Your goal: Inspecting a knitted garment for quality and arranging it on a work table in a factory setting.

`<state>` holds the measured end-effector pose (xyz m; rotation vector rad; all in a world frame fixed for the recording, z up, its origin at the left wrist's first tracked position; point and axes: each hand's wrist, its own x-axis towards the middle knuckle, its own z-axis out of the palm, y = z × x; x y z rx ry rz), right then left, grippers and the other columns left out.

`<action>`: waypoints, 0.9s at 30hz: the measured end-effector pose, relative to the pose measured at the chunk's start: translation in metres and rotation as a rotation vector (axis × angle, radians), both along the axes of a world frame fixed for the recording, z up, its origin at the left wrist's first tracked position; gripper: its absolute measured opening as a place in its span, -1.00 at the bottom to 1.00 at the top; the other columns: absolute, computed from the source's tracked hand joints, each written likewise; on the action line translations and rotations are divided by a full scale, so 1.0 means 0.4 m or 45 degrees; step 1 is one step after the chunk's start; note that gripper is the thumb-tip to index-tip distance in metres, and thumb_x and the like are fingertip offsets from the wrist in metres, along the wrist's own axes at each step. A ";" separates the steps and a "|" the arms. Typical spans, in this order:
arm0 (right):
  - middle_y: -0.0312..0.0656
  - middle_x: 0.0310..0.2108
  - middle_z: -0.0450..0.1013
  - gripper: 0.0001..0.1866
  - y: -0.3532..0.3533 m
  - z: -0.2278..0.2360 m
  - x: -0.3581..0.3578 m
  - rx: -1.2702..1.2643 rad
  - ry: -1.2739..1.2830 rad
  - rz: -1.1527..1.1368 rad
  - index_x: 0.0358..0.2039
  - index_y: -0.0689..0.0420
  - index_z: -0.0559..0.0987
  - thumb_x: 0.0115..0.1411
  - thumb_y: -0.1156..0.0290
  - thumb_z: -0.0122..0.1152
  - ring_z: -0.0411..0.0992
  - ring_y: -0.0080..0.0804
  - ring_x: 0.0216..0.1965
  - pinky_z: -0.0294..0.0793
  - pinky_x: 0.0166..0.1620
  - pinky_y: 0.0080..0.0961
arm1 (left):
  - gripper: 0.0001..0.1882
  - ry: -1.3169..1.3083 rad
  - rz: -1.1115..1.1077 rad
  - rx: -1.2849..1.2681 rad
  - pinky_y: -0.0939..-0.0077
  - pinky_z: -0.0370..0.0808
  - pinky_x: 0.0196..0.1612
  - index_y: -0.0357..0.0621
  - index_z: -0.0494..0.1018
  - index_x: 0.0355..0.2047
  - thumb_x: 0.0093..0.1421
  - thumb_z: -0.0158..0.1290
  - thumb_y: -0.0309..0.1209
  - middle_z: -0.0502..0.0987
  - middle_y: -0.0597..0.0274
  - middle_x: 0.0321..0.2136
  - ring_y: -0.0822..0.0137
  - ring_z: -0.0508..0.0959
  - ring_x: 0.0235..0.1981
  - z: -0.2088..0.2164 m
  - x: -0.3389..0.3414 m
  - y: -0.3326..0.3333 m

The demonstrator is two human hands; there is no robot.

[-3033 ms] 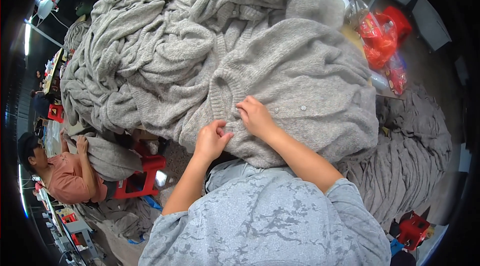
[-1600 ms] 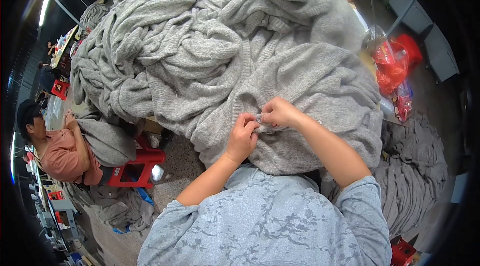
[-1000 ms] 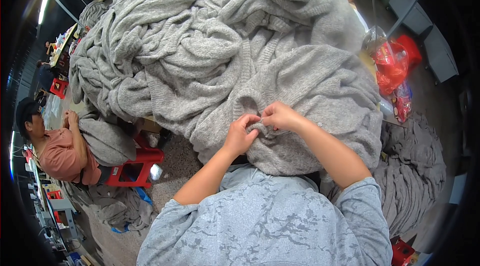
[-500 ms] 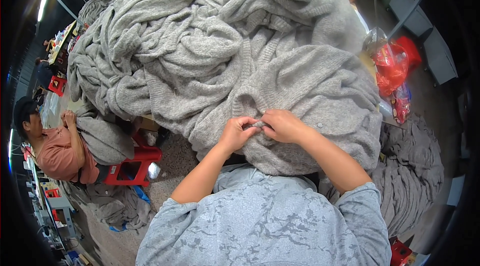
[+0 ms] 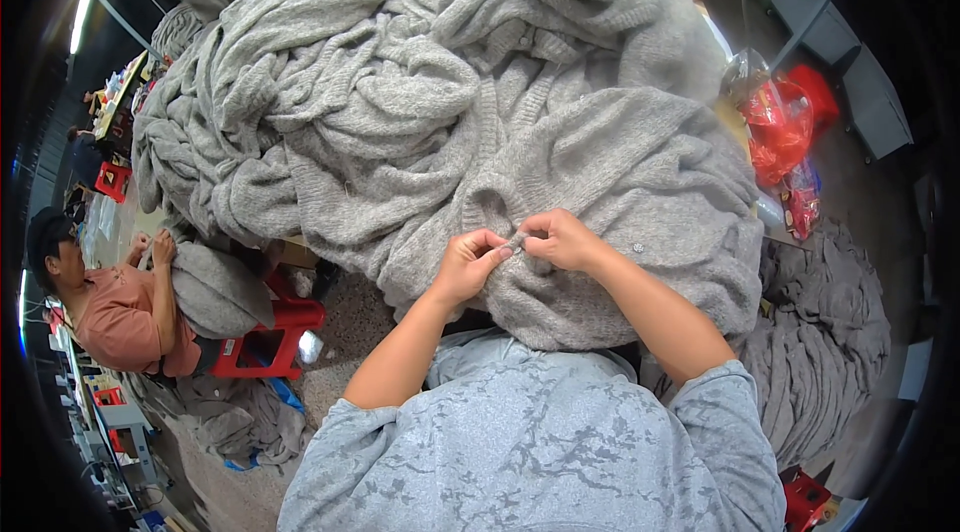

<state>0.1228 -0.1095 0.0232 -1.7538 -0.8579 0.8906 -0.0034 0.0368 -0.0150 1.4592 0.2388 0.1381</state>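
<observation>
From far off, I look down. On the left, a person in a cap (image 5: 112,317) sits on a red stool (image 5: 258,354) with gray cloth (image 5: 215,284) on their lap. Next comes a big, lumpy heap of gray knits (image 5: 330,97). My left hand (image 5: 466,266) pinches a small bit of the gray sweater (image 5: 650,187), which lies on the near side of the heap, right by my tummy. My right hand (image 5: 563,240) pinches the same bit, just beside the left. Farther right, a shiny button (image 5: 638,247) sits on the sweater. Then I see a red bag (image 5: 782,137) and, lower down, a darker, wrinkly pile (image 5: 820,357).
</observation>
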 end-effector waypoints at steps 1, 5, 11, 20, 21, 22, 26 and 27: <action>-0.33 -0.72 0.33 -0.91 0.000 0.005 0.007 0.002 -0.001 -0.007 -0.55 0.24 0.51 -0.05 0.48 0.10 0.20 -0.67 -0.63 0.22 -0.54 -0.59 | -0.96 -0.018 -0.014 -0.009 0.74 0.34 -0.40 -0.23 0.49 -0.45 0.07 0.12 -0.53 0.50 0.43 -0.52 0.65 0.40 -0.48 0.000 -0.002 0.000; -0.45 -0.68 0.33 -0.93 0.001 0.013 0.014 -0.051 0.223 0.080 -0.54 0.22 0.53 -0.05 0.50 0.12 0.19 -0.74 -0.60 0.19 -0.53 -0.65 | -0.95 0.112 0.061 -0.237 0.76 0.31 -0.39 -0.23 0.47 -0.42 0.11 0.08 -0.52 0.48 0.45 -0.51 0.66 0.38 -0.49 0.004 -0.006 -0.012; -0.46 -0.66 0.34 -0.93 -0.002 -0.018 0.011 0.001 0.259 -0.001 -0.52 0.22 0.53 -0.05 0.51 0.14 0.20 -0.75 -0.58 0.20 -0.51 -0.67 | -0.93 0.154 -0.090 -0.164 0.76 0.30 -0.37 -0.20 0.45 -0.41 0.16 0.04 -0.46 0.47 0.45 -0.48 0.67 0.36 -0.45 0.003 0.008 0.000; -0.20 -0.36 0.38 -0.89 0.010 0.016 -0.010 0.203 -0.246 -0.018 -0.49 0.23 0.45 -0.08 0.58 0.20 0.39 -0.47 -0.36 0.37 -0.32 -0.53 | -0.85 0.348 -0.197 -0.608 0.74 0.40 -0.33 -0.20 0.39 -0.24 0.16 0.00 -0.50 0.49 0.38 -0.36 0.60 0.45 -0.39 0.019 0.028 -0.008; -0.21 -0.30 0.38 -0.86 0.010 0.015 -0.022 0.295 -0.421 -0.024 -0.46 0.23 0.44 -0.07 0.59 0.21 0.40 -0.47 -0.31 0.39 -0.28 -0.54 | -0.86 0.268 -0.169 -0.515 0.75 0.40 -0.39 -0.20 0.39 -0.26 0.13 0.01 -0.54 0.49 0.35 -0.38 0.60 0.45 -0.42 0.011 0.029 -0.021; -0.22 -0.25 0.38 -0.83 0.012 0.016 -0.029 0.386 -0.596 -0.031 -0.43 0.23 0.42 -0.06 0.60 0.22 0.41 -0.46 -0.26 0.41 -0.23 -0.56 | -0.86 0.268 -0.173 -0.512 0.75 0.40 -0.39 -0.20 0.39 -0.26 0.13 0.01 -0.54 0.49 0.35 -0.38 0.60 0.45 -0.42 0.008 0.033 -0.015; -0.18 -0.20 0.36 -0.82 -0.024 0.060 -0.036 0.459 -0.358 -0.437 -0.37 0.22 0.41 -0.01 0.58 0.19 0.42 -0.38 -0.25 0.48 -0.24 -0.52 | -0.84 0.257 -0.074 -0.538 0.72 0.40 -0.34 -0.18 0.36 -0.28 0.10 0.00 -0.59 0.46 0.31 -0.42 0.57 0.44 -0.45 -0.013 0.011 0.031; -0.16 -0.20 0.35 -0.79 -0.063 0.078 -0.027 0.250 -0.441 -0.377 -0.35 0.20 0.43 -0.04 0.56 0.21 0.40 -0.30 -0.21 0.42 -0.15 -0.41 | -0.84 0.167 0.039 -0.586 0.69 0.40 -0.32 -0.17 0.34 -0.29 0.09 -0.01 -0.60 0.46 0.30 -0.41 0.55 0.43 -0.44 -0.018 0.002 0.040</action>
